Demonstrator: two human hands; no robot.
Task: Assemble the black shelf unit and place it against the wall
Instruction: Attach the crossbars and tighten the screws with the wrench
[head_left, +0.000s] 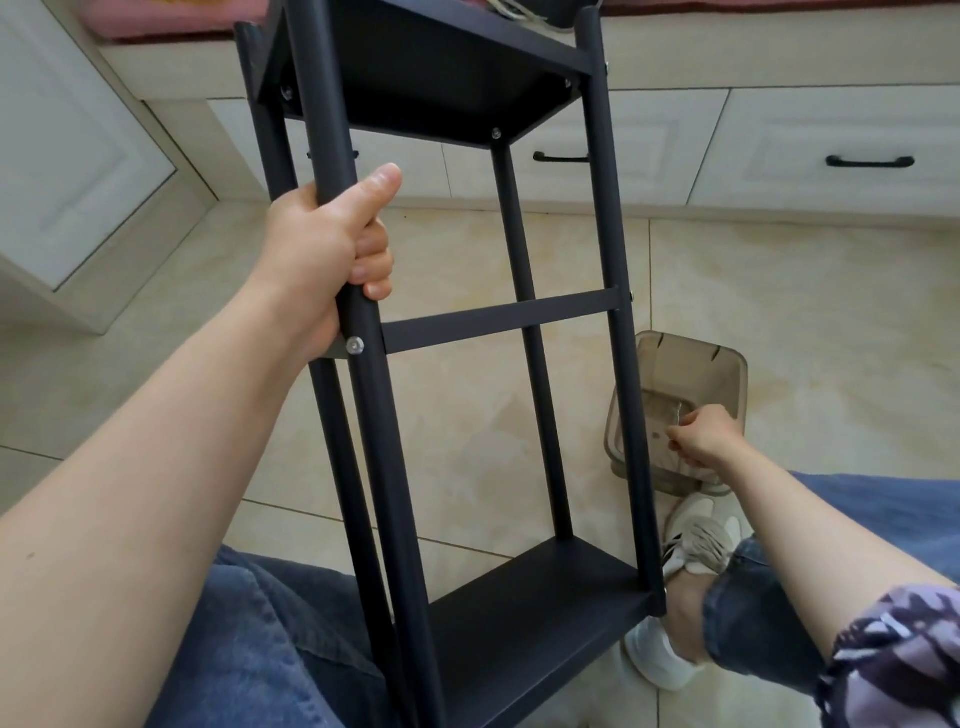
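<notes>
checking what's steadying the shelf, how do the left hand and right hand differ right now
The left hand is wrapped round a post of the black shelf unit; the right hand reaches to the clear bin on the floor, off the frame. The left hand is raised at mid-frame; the right hand is low. The left hand's grip is plain; what the right hand's curled fingers hold is unclear. Both are bare.

Shelf unit (467, 332) center; bin (691, 374) on floor to its right, drawers (779, 150) behind.
</notes>
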